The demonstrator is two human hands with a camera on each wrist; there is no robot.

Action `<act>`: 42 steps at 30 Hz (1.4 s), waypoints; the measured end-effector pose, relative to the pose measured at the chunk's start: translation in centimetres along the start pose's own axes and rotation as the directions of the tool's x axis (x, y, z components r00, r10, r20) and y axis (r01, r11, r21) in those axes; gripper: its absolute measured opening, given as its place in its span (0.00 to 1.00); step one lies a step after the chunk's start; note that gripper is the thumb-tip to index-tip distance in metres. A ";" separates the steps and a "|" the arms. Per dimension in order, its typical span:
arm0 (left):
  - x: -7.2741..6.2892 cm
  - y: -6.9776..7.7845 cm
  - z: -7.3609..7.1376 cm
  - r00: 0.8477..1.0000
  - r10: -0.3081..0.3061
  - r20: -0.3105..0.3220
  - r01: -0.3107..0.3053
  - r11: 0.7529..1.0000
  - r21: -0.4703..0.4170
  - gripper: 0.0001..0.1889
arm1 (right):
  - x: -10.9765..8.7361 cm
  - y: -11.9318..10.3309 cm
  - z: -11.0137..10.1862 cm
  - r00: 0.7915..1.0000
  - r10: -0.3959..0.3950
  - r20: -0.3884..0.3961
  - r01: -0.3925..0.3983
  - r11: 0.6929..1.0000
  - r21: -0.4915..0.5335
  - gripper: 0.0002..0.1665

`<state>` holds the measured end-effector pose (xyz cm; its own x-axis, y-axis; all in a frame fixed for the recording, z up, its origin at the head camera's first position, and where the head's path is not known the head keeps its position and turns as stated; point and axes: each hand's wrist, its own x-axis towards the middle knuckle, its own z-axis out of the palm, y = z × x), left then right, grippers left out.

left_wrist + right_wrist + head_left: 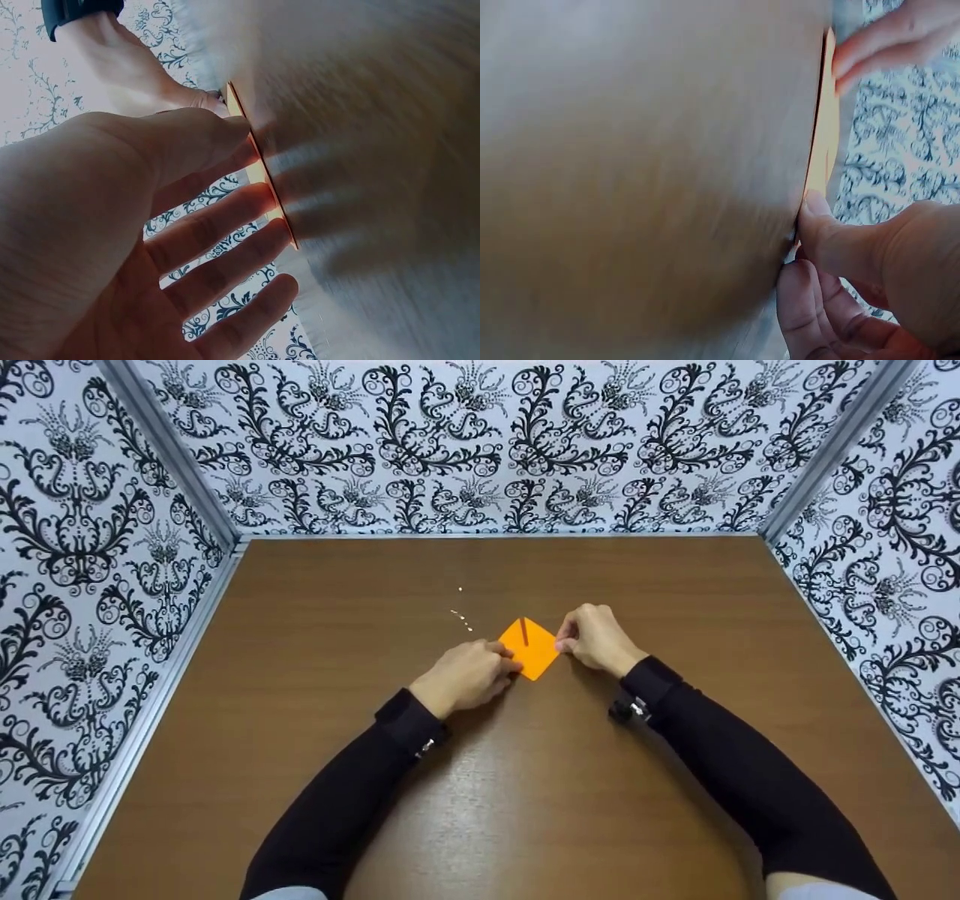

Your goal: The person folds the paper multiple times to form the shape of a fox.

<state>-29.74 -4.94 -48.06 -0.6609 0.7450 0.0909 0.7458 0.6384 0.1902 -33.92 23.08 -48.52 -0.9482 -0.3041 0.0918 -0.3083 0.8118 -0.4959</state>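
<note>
A small piece of orange paper (535, 658), diamond-shaped from above, lies on the brown table. A narrow dark slit runs from its far corner towards its middle. My left hand (469, 673) rests at the paper's left side, its fingers fairly straight and the tips on the sheet. In the left wrist view, thumb and fingertips line up along the orange paper (257, 171), seen nearly edge-on. The right corner is pinched between thumb and curled fingers of my right hand (596, 639). The right wrist view shows that thumb (832, 236) at the paper's end.
Several small bright specks (462, 619) show on the table (360, 607) beyond my left hand. Black-and-white patterned panels (450, 442) in metal frames stand along the back and both sides. Dark sleeves with wrist straps cover both forearms.
</note>
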 end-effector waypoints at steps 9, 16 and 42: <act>-0.1 -0.1 0.1 1.000 -0.010 0.007 0.010 1.000 0.001 0.20 | 0.4 1.4 -0.7 0.999 0.025 -0.038 -0.025 1.000 0.007 0.06; -0.3 -0.2 0.1 1.000 -0.019 0.018 0.020 0.999 -0.026 0.20 | 0.2 1.5 -0.7 0.998 0.065 -0.028 -0.063 0.997 0.044 0.06; 0.0 -0.6 0.3 0.998 -0.050 0.032 0.051 0.998 -0.044 0.20 | -1.4 -2.0 -0.1 0.999 -0.027 -0.040 0.028 0.999 0.029 0.07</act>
<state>-30.20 -5.27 -48.42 -0.6944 0.7179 0.0499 0.7064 0.6667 0.2379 -31.93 21.90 -47.59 -0.9419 -0.3056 0.1395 -0.3324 0.7880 -0.5182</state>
